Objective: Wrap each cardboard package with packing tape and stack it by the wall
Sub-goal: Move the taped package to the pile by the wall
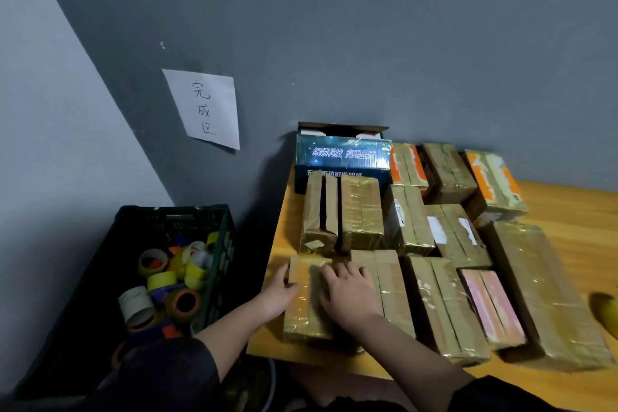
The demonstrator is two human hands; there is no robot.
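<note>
Wall paper sheet (204, 109) reads "完成区"; blue box (342, 157) "纸领科技 高端品质".

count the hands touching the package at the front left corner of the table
2: the left hand grips the package's left edge, the right hand lies flat on top.
</note>
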